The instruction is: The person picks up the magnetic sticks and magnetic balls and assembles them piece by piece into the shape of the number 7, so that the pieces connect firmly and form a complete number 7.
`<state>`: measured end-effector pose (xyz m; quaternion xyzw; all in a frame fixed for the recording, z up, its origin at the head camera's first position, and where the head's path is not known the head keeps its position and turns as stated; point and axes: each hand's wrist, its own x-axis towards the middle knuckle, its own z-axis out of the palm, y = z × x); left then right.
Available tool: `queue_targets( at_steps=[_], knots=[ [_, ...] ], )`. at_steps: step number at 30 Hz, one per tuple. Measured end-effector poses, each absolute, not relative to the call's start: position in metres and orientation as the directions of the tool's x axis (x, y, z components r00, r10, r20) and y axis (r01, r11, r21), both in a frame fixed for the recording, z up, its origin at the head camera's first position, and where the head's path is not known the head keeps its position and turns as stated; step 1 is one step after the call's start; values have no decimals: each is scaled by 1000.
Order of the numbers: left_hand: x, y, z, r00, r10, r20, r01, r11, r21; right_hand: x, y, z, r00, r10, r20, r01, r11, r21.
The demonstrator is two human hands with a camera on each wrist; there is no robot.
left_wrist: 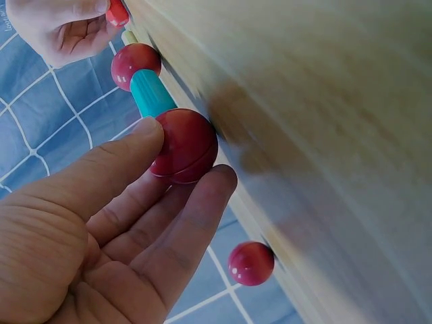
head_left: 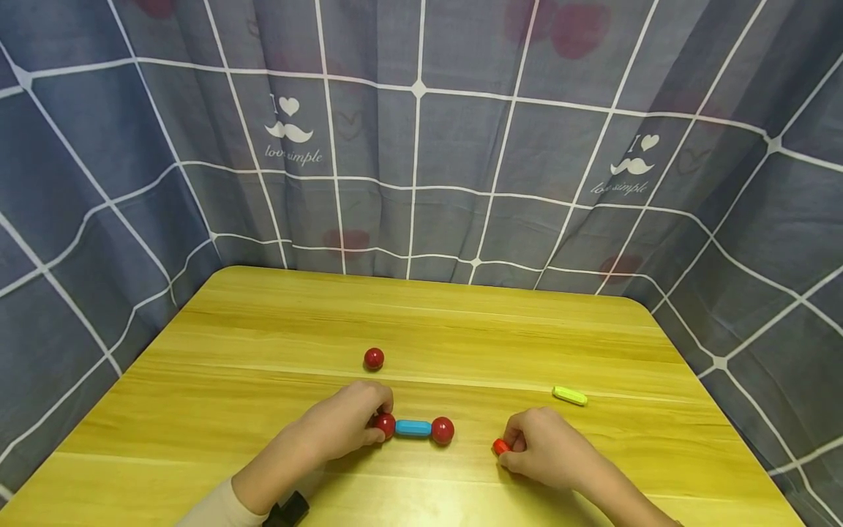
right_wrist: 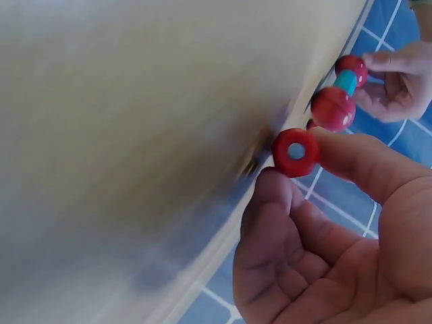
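My left hand pinches a dark red ball between thumb and fingers, low over the wooden table. That ball sits at one end of a blue rod, and a second red ball sits at the rod's other end. To the right, my right hand pinches a short red rod between thumb and fingertips. The rod's near end shows a round silvery disc in the right wrist view. A gap separates this red rod from the ball-and-rod piece.
A loose red ball lies on the table beyond my left hand. Beyond my right hand lies a yellow-green rod. A grey-blue curtain with white grid lines hangs around the table's back and sides.
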<state>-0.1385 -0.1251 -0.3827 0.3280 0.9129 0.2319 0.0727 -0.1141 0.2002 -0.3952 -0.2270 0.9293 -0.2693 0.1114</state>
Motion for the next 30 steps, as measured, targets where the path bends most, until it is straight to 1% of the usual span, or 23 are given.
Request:
queue_targets(
  at_steps=[6, 9, 12, 14, 18, 23, 30],
  knots=[
    [-138, -126, -383, -775, 631, 21, 564, 678, 471, -110, 187, -399, -868, -476, -138, -286, 708, -646],
    [-138, -126, -382, -775, 632, 17, 562, 677, 476, -109, 181, -400, -858, -484, -171, -229, 660, -715],
    [-138, -127, -383, -776, 631, 14, 559, 676, 480, -108, 174, -401, -843, -491, -220, -144, 601, -786],
    [-138, -127, -383, -777, 629, 14, 557, 677, 481, -107, 169, -402, -827, -497, -263, -60, 543, -837],
    [-137, -127, -382, -781, 625, 18, 556, 680, 478, -104, 159, -406, -784, -524, -334, 103, 420, -902],
    [-137, -126, -381, -782, 623, 17, 554, 682, 477, -99, 151, -411, -734, -556, -390, 268, 291, -918],
    [-137, -124, -382, -781, 624, 15, 558, 687, 466, -95, 142, -414, -681, -581, -446, 426, 181, -887]
  ],
)
